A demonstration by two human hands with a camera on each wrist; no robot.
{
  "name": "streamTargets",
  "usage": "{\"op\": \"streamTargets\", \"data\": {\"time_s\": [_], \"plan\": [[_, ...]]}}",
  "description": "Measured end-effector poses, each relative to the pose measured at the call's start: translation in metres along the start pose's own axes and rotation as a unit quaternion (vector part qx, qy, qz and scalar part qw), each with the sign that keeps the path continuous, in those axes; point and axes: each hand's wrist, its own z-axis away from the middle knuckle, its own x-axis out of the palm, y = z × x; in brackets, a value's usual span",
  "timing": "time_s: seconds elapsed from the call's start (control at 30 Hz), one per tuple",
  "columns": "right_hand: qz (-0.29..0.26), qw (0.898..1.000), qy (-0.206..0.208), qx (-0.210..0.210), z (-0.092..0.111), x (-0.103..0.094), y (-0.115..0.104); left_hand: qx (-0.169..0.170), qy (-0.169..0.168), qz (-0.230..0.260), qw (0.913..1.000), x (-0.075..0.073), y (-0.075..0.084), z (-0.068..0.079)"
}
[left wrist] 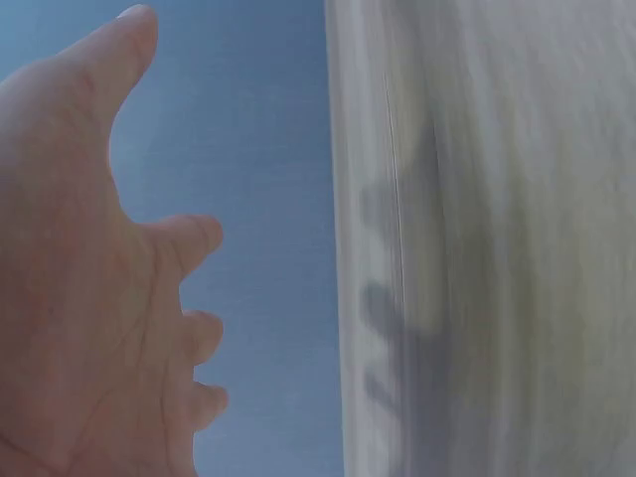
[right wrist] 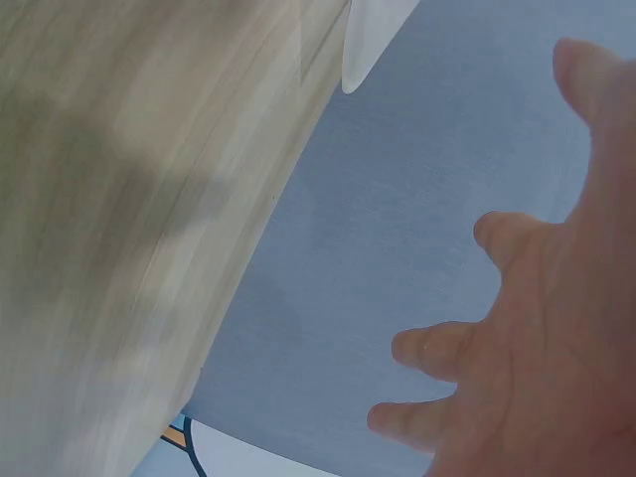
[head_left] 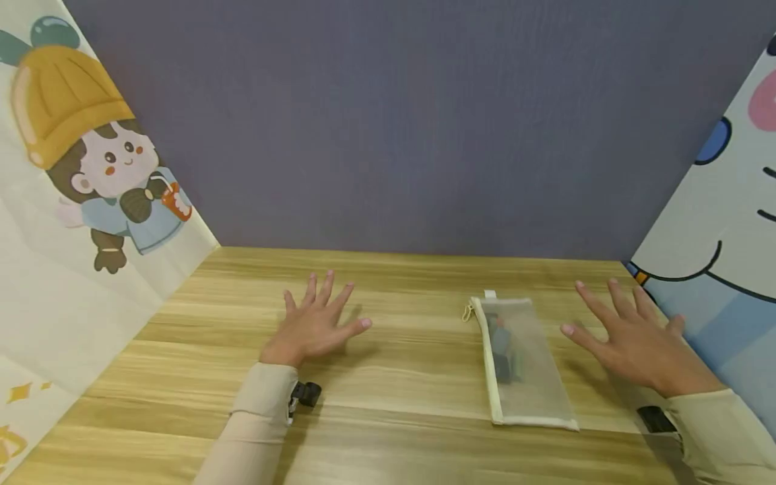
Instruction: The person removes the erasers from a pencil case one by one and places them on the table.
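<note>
A translucent mesh zip pouch with a cream zipper edge lies on the wooden table, right of the middle. Small dark, grey and orange items show dimly through its mesh. Left of the pouch, my left hand is held palm down over the table, fingers spread and holding nothing. On the pouch's other side hovers my right hand, its fingers also spread and nothing in it. Both wrist views show a bare palm, the left palm and the right palm, above the wood.
A dark grey-blue panel rises at the table's far edge. White sheets with cartoon prints flank it, a figure in an orange hat on the left and a large white face on the right.
</note>
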Motion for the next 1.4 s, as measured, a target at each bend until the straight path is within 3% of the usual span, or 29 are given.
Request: {"op": "streamTargets", "data": {"time_s": [0.17,0.43,0.93,1.2,1.4], "plan": [[-0.002,1.000,-0.013,-0.001,0.000,0.001,-0.001,0.003,-0.013,0.000,0.9999,0.003,0.004,0.000],[-0.008,1.000,-0.002,-0.008,-0.001,0.005,-0.004,0.022,-0.002,0.001,0.9998,0.002,0.010,-0.001],[-0.013,1.000,0.005,-0.023,-0.001,0.008,-0.013,0.027,-0.017,-0.001,0.9995,0.000,0.018,-0.003],[-0.014,0.999,0.021,-0.037,0.001,0.010,-0.021,0.058,-0.014,-0.013,0.9981,0.002,0.028,-0.005],[-0.007,0.998,0.026,-0.050,0.002,0.009,-0.030,0.064,-0.007,-0.027,0.9976,0.005,0.033,-0.003]]}}
